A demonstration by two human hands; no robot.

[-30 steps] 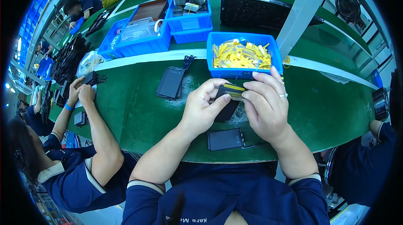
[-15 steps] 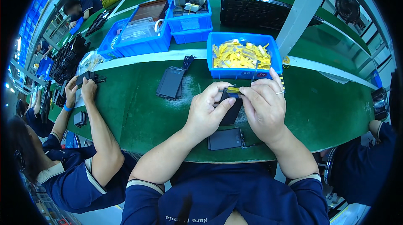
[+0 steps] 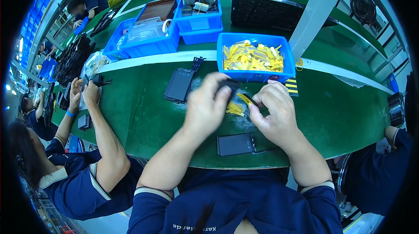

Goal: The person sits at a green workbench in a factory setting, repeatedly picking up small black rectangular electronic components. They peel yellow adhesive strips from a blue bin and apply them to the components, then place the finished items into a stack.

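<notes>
My left hand (image 3: 204, 105), blurred by motion, is closed on a flat black rectangular piece (image 3: 230, 86) that tilts up from its fingers. To the right, my right hand (image 3: 276, 109) pinches a thin yellow strip (image 3: 245, 99) with a dark edge beside the fingertips. Between the hands, a few yellow strips (image 3: 235, 109) lie on the green tabletop. Nearer to me rests a flat dark grey pack (image 3: 235, 145) with a short black cable at its right end. Beyond my left hand, a stack of similar packs (image 3: 178, 85) has its cables pointing away.
A blue bin (image 3: 257, 76) full of yellow strips stands beyond my hands, beside a grey post (image 3: 316, 16). Further left are more blue bins (image 3: 152, 46). At my left, a co-worker's hands (image 3: 83, 94) handle a dark piece. A yellow-black striped card (image 3: 291, 86) lies by the bin.
My hands have come apart. The left moved slightly left and up with the black piece; the right drew away with a yellow strip, revealing loose strips on the tabletop.
</notes>
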